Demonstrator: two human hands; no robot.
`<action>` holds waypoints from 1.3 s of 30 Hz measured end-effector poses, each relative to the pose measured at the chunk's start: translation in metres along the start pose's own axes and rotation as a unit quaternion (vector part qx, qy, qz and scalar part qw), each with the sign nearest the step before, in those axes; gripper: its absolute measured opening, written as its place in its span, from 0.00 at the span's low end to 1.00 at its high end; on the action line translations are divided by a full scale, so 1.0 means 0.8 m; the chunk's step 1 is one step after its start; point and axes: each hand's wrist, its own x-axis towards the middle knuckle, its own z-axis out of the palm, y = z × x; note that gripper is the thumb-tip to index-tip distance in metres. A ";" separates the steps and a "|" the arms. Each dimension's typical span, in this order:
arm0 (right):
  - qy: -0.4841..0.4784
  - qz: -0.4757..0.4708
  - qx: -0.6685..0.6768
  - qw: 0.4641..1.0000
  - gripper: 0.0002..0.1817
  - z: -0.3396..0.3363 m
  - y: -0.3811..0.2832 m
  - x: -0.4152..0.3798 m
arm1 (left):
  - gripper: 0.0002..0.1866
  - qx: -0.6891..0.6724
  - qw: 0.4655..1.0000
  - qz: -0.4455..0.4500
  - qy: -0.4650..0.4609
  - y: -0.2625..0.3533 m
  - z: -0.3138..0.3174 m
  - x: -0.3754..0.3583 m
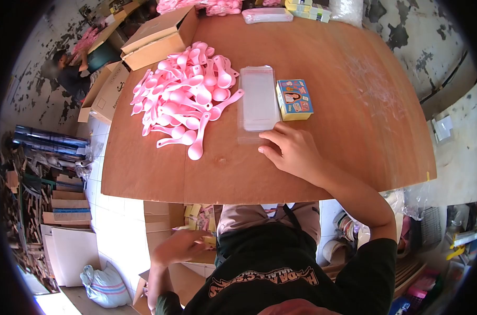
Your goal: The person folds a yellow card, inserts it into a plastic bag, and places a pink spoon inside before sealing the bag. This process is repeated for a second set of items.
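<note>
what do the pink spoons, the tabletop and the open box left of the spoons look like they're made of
Pink spoons: probably molded plastic, glossy, with bright highlights on the bowls.
Tabletop: likely wood or plywood, reddish brown with a slight sheen and faint seam.
Open box: apparently matte brown cardboard, with folded flaps.

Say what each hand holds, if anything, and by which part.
The right hand is at the near right corner of the clear plastic; whether it pinches it, or the left hand holds anything, cannot be told.

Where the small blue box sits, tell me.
In the head view, the box sits on the table, just right of the clear plastic packaging, beyond the right hand.
</note>
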 end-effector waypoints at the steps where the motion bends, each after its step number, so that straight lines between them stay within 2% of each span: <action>1: 0.000 0.017 -0.025 1.000 0.08 0.005 0.000 0.001 | 0.14 -0.002 1.000 0.003 0.004 0.024 -0.008 0.003; 3: 0.007 0.014 -0.029 0.999 0.07 0.014 0.004 0.003 | 0.13 -0.008 0.988 0.143 -0.063 0.075 -0.027 0.009; 4: 0.014 0.016 -0.029 0.999 0.07 0.016 0.005 0.004 | 0.13 -0.010 0.987 0.146 -0.061 0.088 -0.033 0.014; 6: 0.005 0.009 -0.039 0.999 0.07 0.015 0.004 0.008 | 0.14 0.009 0.943 0.333 0.015 0.106 -0.043 0.027; 7: 0.001 0.004 -0.046 0.999 0.06 0.014 0.003 0.010 | 0.14 0.007 0.942 0.336 0.018 0.111 -0.049 0.036; 9: -0.003 0.006 -0.056 0.998 0.06 0.009 -0.003 0.015 | 0.16 0.010 0.919 0.372 0.129 0.121 -0.065 0.055; 11: -0.004 0.008 -0.065 0.998 0.06 -0.002 -0.011 0.027 | 0.19 0.041 0.907 0.343 0.240 0.140 -0.090 0.076; 13: 0.009 -0.011 0.009 1.000 0.06 -0.026 -0.021 0.049 | 0.23 0.080 0.842 0.366 0.389 0.152 -0.115 0.117; 15: -0.018 -0.028 0.037 0.999 0.04 -0.043 -0.024 0.069 | 0.24 0.092 0.812 0.378 0.435 0.160 -0.139 0.153; 16: -0.031 -0.038 0.069 0.996 0.03 -0.052 -0.028 0.078 | 0.24 0.087 0.813 0.376 0.436 0.157 -0.154 0.172; 18: -0.022 -0.081 0.109 0.991 0.01 -0.055 -0.023 0.090 | 0.19 0.056 0.825 0.464 0.318 0.147 -0.172 0.206; 19: -0.022 -0.081 0.104 0.991 0.01 -0.057 -0.019 0.092 | 0.19 0.056 0.822 0.468 0.318 0.139 -0.173 0.216; 21: -0.010 -0.033 0.122 0.992 0.02 -0.063 -0.006 0.093 | 0.14 -0.061 0.877 0.416 0.232 0.132 -0.177 0.230; 22: -0.004 0.002 0.108 0.994 0.04 -0.064 0.005 0.090 | 0.10 -0.228 0.874 0.375 0.208 0.132 -0.167 0.232; 23: -0.007 0.004 0.105 0.994 0.04 -0.068 0.013 0.089 | 0.10 -0.233 0.872 0.377 0.206 0.131 -0.166 0.233; 25: -0.016 0.044 0.019 0.999 0.05 -0.077 0.026 0.089 | 0.10 -0.316 0.833 0.397 0.222 0.124 -0.165 0.234; 29: -0.085 0.019 -0.061 0.994 0.14 -0.086 0.052 0.076 | 0.13 -0.402 0.823 0.360 0.177 0.122 -0.175 0.238; 33: -0.106 0.023 -0.066 0.992 0.18 -0.089 0.047 0.073 | 0.13 -0.409 0.819 0.361 0.181 0.116 -0.165 0.255; 36: -0.116 0.070 -0.033 0.990 0.19 -0.089 0.042 0.076 | 0.12 -0.411 0.816 0.360 0.188 0.120 -0.161 0.253; 39: -0.164 0.056 -0.018 0.985 0.17 -0.092 0.052 0.076 | 0.14 -0.395 0.840 0.328 0.176 0.126 -0.165 0.244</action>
